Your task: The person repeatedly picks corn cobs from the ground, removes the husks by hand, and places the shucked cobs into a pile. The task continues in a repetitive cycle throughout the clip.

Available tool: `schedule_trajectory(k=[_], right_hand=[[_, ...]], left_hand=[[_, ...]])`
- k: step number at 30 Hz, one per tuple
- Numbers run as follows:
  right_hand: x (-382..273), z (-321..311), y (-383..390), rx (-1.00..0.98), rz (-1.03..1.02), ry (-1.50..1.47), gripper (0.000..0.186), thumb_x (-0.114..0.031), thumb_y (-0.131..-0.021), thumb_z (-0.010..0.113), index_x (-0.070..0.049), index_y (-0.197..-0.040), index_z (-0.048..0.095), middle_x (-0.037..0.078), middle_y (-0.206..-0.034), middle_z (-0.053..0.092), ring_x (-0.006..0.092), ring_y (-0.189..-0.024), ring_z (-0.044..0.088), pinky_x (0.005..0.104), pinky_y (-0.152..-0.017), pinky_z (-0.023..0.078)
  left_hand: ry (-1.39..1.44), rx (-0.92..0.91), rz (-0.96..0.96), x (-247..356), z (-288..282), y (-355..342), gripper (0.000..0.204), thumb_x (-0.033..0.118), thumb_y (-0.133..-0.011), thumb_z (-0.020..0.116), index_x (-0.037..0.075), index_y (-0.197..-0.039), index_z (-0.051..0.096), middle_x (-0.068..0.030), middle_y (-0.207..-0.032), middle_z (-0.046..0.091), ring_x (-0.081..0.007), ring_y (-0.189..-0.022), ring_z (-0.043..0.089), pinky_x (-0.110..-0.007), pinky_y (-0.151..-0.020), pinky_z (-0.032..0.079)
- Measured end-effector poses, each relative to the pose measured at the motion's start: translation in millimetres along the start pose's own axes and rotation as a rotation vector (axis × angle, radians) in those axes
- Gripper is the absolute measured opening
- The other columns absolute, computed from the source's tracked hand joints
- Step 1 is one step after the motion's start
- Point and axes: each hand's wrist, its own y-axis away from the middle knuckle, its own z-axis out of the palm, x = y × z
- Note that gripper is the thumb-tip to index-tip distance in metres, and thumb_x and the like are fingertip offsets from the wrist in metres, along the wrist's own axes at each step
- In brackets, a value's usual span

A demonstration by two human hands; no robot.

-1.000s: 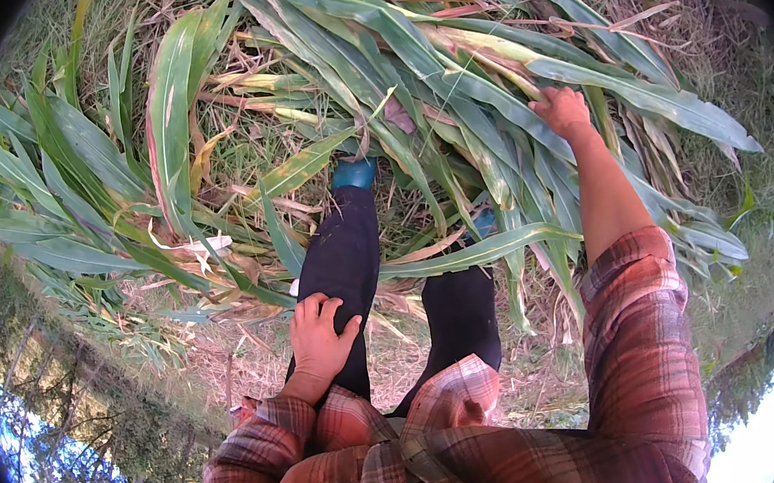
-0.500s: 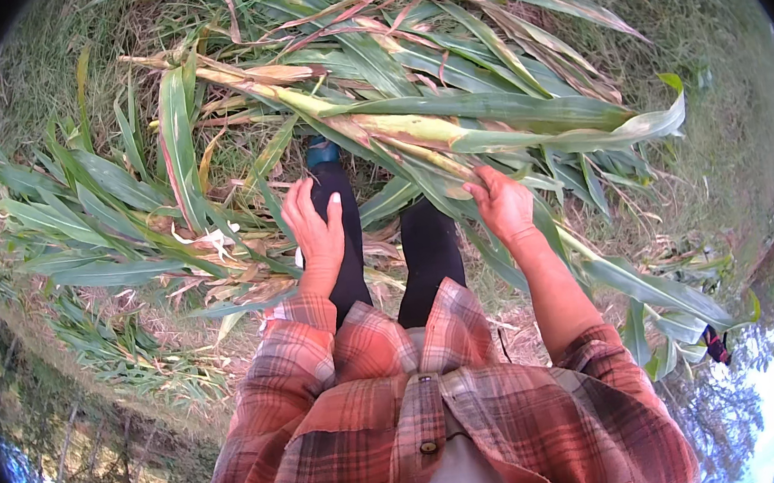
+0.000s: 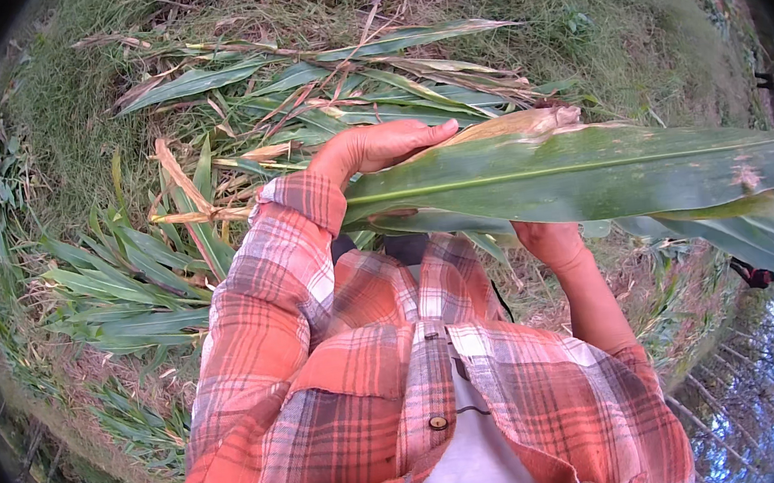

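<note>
A corn stalk with a broad green leaf point(image 3: 580, 172) is raised in front of my body, lying across the view toward the right. Along its far side shows an ear of corn point(image 3: 512, 126) in a tan, dry husk with a brownish tip. My left hand point(image 3: 385, 142) is closed around the base end of this ear, the thumb lying along the husk. From below, my right hand point(image 3: 551, 242) grips the stalk; the leaf covers most of its fingers.
Cut corn stalks and leaves point(image 3: 283, 82) lie heaped on the grass beyond my hands. More green leaves point(image 3: 138, 275) spread at the left. Dry stalk pieces point(image 3: 185, 188) stick out near my left sleeve. A dark and red object point(image 3: 753, 273) is at the far right.
The corn stalk has come up off the pile, closer to me. My left hand, open near my leg before, has moved up and right onto the ear. My right hand has kept its hold.
</note>
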Motion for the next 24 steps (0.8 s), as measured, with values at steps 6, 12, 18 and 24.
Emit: schedule_trajectory(k=[6,12,18,24], right_hand=[[-7,-31,-15,0.177,0.125,-0.048,0.051,-0.025,-0.082,0.060,-0.009,-0.128,0.045,0.014,-0.131,0.045,0.0297,-0.125,0.040,0.0424,-0.104,0.030],[-66,-73,22,-0.528,0.132,-1.150,0.036,-0.017,-0.083,0.063,-0.002,-0.115,0.057,0.016,-0.122,0.054,0.0263,-0.109,0.055,0.0354,-0.093,0.042],[-40,-128,-30,1.086,0.584,-1.133,0.029,-0.007,-0.085,0.063,0.001,-0.111,0.052,0.008,-0.119,0.048,0.0150,-0.095,0.054,0.0280,-0.087,0.045],[-29,-120,-26,0.636,0.581,-1.701,0.039,-0.019,-0.091,0.057,-0.002,-0.125,0.046,0.007,-0.118,0.054,0.0137,-0.104,0.053,0.0286,-0.090,0.044]], left_hand=[[-0.211,0.180,0.407,34,63,23,0.047,0.038,-0.084,0.064,0.002,-0.113,0.058,-0.0029,-0.100,0.062,-0.0090,-0.089,0.055,-0.026,-0.082,0.045],[-0.441,0.529,0.614,50,102,31,0.055,0.032,-0.073,0.077,0.000,-0.113,0.059,-0.0055,-0.101,0.063,-0.0110,-0.090,0.056,-0.028,-0.082,0.046],[-0.845,0.869,0.892,34,146,31,0.055,0.026,-0.066,0.081,0.006,-0.112,0.061,-0.0097,-0.100,0.060,-0.0177,-0.092,0.058,-0.029,-0.081,0.046],[-0.853,0.867,0.950,39,157,50,0.059,0.029,-0.065,0.080,0.001,-0.113,0.060,-0.0136,-0.102,0.061,-0.0258,-0.095,0.056,-0.034,-0.087,0.044]])
